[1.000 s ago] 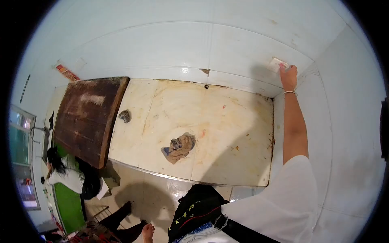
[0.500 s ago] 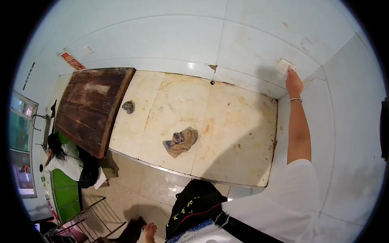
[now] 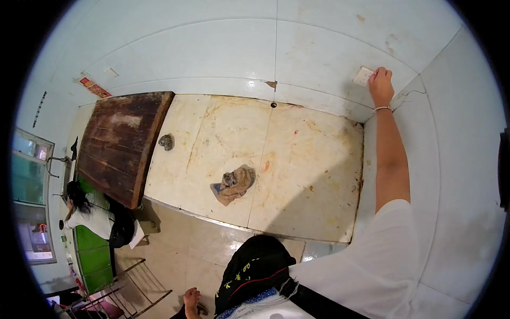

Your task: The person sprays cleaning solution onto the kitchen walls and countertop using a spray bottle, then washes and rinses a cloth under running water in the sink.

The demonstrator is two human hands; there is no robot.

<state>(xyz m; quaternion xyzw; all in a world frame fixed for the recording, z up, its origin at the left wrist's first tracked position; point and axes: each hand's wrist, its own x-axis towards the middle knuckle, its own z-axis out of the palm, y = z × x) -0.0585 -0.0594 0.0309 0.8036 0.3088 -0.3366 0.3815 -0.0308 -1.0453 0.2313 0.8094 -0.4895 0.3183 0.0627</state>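
Note:
My right hand (image 3: 381, 85) is raised to the tiled wall, with its curled fingers at the right edge of a white wall plate (image 3: 363, 76) that looks like a switch or socket. Whether anything lies inside those fingers is hidden. Low in the view, my left hand (image 3: 192, 297) hangs beside my body, its fingers loosely bent and apart, and nothing shows in it. On the stained pale counter (image 3: 308, 143) between them lies a crumpled brown cloth (image 3: 236, 185). A metal scouring ball (image 3: 166, 142) sits farther left.
A thick dark wooden board (image 3: 122, 143) covers the counter's left end. Beyond it, a person in a white top (image 3: 98, 218) bends near a green-fronted unit (image 3: 93, 255) and a white stool (image 3: 142, 233). A metal rack (image 3: 133, 290) stands on the floor. A black bag (image 3: 252, 271) hangs at my front.
My right hand has shifted from a finger on the wall plate's lower edge to its right side, fingers now more curled. My left hand has moved slightly left. The camera view has turned a little.

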